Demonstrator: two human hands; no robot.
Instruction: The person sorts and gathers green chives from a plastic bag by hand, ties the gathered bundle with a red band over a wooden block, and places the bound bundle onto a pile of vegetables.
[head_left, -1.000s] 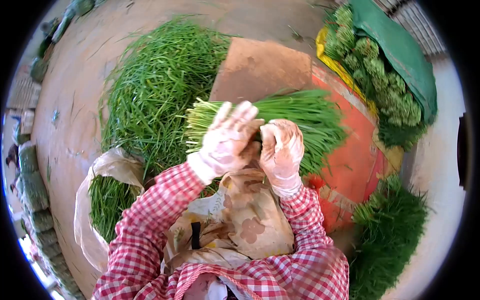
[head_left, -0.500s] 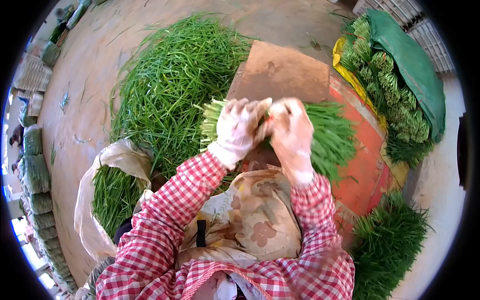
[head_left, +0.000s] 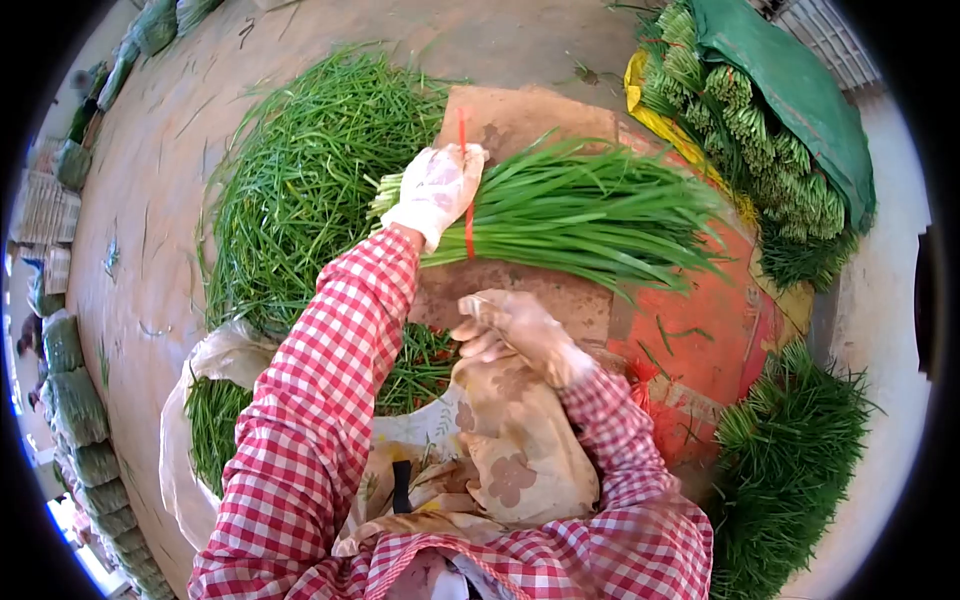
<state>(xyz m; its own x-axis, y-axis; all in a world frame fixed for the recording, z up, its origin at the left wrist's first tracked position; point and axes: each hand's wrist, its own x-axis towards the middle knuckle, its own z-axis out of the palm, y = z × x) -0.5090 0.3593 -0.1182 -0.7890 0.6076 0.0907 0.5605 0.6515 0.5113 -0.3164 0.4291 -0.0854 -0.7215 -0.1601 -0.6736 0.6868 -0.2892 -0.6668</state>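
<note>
My left hand (head_left: 437, 190), in a whitish glove, is closed around the stem end of a bunch of garlic chives (head_left: 580, 212). The bunch lies sideways over a brown board, its long green leaves spreading to the right. Around it, just right of my fingers, runs a red band (head_left: 469, 235) whose end sticks up past the top. My gloved right hand (head_left: 512, 328) is apart from the bunch, in front of my lap over a stained flowered apron (head_left: 510, 430). Its fingers point left, loosely bent and parted, with nothing visible in them.
A big heap of loose chives (head_left: 300, 190) lies at the left, above a white sack (head_left: 185, 455) of greens. Tied bunches (head_left: 735, 95) sit under a green cover (head_left: 800, 90) at upper right. More chives (head_left: 790, 470) lie at lower right, near red strings (head_left: 650, 395).
My right hand has left the bunch and dropped toward my lap. My left hand has shifted up and left, still on the bunch, and the red band now shows plainly.
</note>
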